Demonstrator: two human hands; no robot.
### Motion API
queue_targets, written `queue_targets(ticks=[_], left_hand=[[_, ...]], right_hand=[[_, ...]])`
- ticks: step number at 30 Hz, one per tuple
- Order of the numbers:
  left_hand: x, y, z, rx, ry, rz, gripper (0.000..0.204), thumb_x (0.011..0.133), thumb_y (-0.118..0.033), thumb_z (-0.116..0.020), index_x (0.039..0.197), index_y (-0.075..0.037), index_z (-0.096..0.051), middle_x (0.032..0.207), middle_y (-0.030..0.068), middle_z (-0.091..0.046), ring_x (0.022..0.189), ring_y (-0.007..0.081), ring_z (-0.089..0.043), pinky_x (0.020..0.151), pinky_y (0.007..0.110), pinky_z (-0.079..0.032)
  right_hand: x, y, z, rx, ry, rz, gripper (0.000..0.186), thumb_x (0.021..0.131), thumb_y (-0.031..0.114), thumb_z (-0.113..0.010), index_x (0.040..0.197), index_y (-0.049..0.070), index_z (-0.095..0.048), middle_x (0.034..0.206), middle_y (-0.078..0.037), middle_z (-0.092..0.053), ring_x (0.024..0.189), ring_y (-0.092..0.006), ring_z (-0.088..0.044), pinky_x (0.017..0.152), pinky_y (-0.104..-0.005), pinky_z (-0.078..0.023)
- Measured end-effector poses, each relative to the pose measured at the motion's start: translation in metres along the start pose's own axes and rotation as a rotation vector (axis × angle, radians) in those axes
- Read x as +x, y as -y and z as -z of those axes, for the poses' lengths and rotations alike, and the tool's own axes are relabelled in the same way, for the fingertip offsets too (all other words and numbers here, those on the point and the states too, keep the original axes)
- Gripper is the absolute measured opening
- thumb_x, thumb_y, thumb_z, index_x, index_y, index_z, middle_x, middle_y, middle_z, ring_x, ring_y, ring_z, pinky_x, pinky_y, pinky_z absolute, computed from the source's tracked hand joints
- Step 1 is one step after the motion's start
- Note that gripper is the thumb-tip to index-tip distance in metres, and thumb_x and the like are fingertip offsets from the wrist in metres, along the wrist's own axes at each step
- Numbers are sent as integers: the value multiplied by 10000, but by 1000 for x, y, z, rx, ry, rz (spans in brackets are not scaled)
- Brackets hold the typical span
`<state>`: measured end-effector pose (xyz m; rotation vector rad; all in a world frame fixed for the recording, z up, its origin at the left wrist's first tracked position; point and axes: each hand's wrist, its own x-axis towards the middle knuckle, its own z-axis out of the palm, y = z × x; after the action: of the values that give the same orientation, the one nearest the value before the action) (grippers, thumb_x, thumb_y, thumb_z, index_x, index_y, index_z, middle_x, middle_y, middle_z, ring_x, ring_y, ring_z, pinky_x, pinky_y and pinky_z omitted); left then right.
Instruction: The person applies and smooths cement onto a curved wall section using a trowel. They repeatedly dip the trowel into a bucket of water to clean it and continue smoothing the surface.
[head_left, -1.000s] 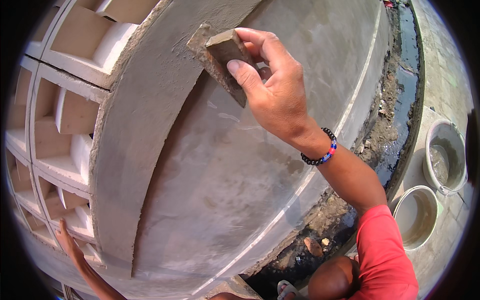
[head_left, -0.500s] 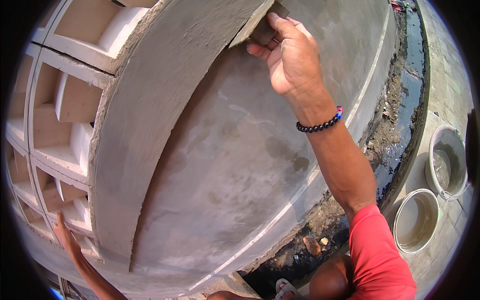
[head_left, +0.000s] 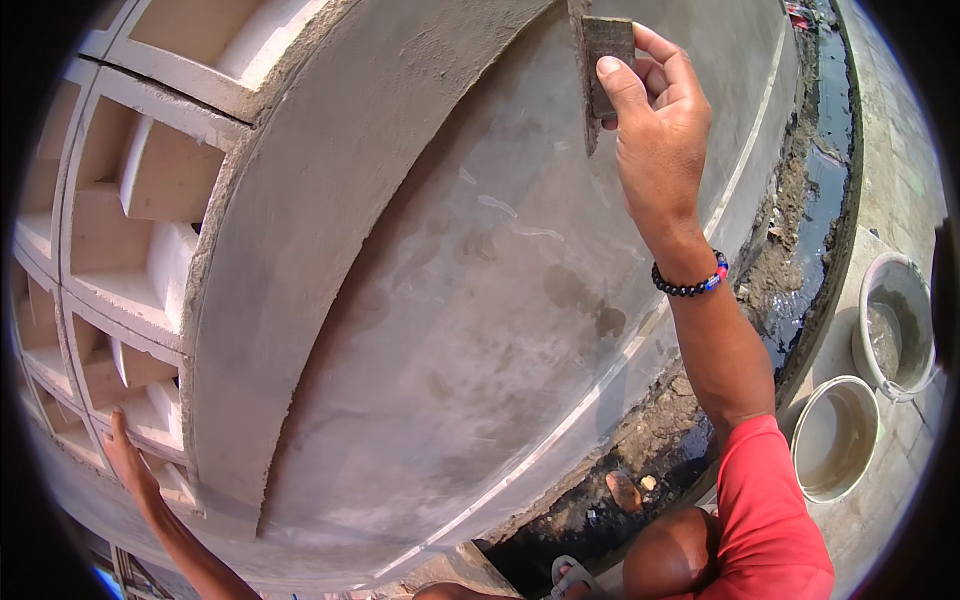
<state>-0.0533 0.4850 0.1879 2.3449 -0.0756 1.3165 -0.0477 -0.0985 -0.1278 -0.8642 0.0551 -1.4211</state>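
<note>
My right hand (head_left: 665, 125) grips a plastering float (head_left: 608, 65) by its blocky dark handle, thumb on the near side. The thin, mortar-caked board of the float is seen nearly edge-on, just off the smooth grey cement wall (head_left: 470, 330). Beside it runs a raised, freshly smoothed cement ledge (head_left: 300, 220) with a ragged lower edge. Far to the left, my left hand (head_left: 128, 462) holds onto the edge of a pale ventilation block (head_left: 140, 420); some of its fingers are hidden behind the block.
More ventilation blocks (head_left: 150, 230) line the left side. Along the wall's foot lies a drain channel (head_left: 825, 110) with dark water and rubble. Two round basins stand on the pavement at right: a bucket (head_left: 870, 345) with mortar residue and a tub (head_left: 797, 450) of murky water.
My right hand has moved right, taking the float away from the ledge's edge and turning it edge-on. My left hand stays at the block. The view has shifted slightly.
</note>
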Motion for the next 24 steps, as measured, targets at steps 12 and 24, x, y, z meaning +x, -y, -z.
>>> queue_targets(ticks=[12,24], left_hand=[[15,16,9,72,-1,-25,616,871,-470,-629,1209,37,-534,1093,108,-568,996,212,-506,918,348,-386],[16,14,4,6,-11,-41,605,867,-463,-633,1194,35,-534,1060,99,-573,977,197,-514,894,338,-395]], right_hand=[[-77,23,-51,-262,514,489,408,772,2,-667,1168,28,-573,933,-114,-604,845,-289,-559,747,-387,-500],[89,-6,-9,-337,103,382,324,835,-13,-560,1152,-71,-590,1073,-199,-676,992,-276,-653,880,-344,-498]])
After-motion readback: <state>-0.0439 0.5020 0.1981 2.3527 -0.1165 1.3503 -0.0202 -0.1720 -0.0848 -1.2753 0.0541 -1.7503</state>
